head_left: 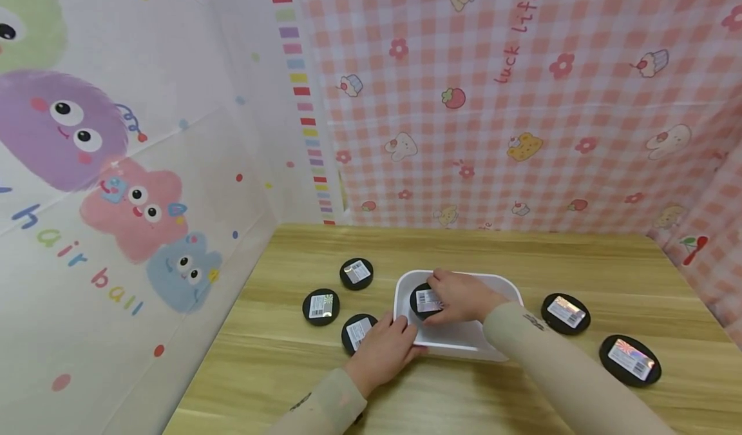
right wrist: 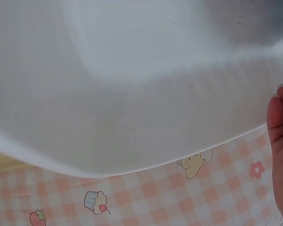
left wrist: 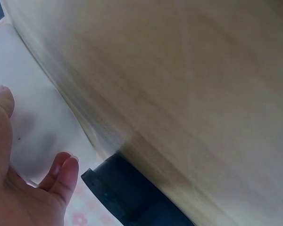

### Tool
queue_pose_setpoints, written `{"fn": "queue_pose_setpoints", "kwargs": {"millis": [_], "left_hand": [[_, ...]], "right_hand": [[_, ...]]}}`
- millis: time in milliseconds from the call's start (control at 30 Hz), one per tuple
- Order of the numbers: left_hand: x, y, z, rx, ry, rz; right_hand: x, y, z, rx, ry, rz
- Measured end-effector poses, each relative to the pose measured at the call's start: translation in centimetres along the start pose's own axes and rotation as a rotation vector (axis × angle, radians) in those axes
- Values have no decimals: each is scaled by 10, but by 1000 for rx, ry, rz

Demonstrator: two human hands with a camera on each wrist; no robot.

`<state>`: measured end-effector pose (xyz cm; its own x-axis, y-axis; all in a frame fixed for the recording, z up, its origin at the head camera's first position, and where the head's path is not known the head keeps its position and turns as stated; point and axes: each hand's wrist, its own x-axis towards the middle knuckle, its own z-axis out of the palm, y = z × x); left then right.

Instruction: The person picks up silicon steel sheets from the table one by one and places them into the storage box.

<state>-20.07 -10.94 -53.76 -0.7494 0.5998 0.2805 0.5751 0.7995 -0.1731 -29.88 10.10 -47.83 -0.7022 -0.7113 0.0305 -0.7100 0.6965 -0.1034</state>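
Note:
A white plastic bin stands on the table before me. My right hand reaches into its left half and grips a black round disc with a white barcode label on top. At the bin's near left corner, my left hand holds the rim, fingertips over the edge and thumb against the outer wall. Beside that hand lies another labelled black disc, partly covered by it; its thick side shows as a dark edge in the left wrist view. The right wrist view mostly shows the bin's inner wall.
Left of the bin lie two more black discs, a far one and a nearer one. On the right are two others, one near the bin and one closer to me. Patterned sheets cover the walls behind the wooden table.

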Motion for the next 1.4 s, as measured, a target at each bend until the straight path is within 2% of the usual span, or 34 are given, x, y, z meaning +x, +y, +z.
{"fn": "queue_pose_setpoints", "kwargs": {"millis": [267, 500, 900, 1133, 1400], "left_hand": [[-1, -2, -3, 21, 66, 0], [0, 1, -11, -3, 8, -9], [1, 4, -14, -28, -29, -26], [-1, 3, -10, -28, 16, -24], [-2, 2, -9, -6, 47, -6]], "right_hand": [[9, -1, 7, -4, -11, -22], [11, -6, 4, 15, -43, -20], [12, -3, 10, 6, -49, -64], [15, -3, 15, 24, -42, -80], [14, -3, 13, 49, -78, -52]]}}
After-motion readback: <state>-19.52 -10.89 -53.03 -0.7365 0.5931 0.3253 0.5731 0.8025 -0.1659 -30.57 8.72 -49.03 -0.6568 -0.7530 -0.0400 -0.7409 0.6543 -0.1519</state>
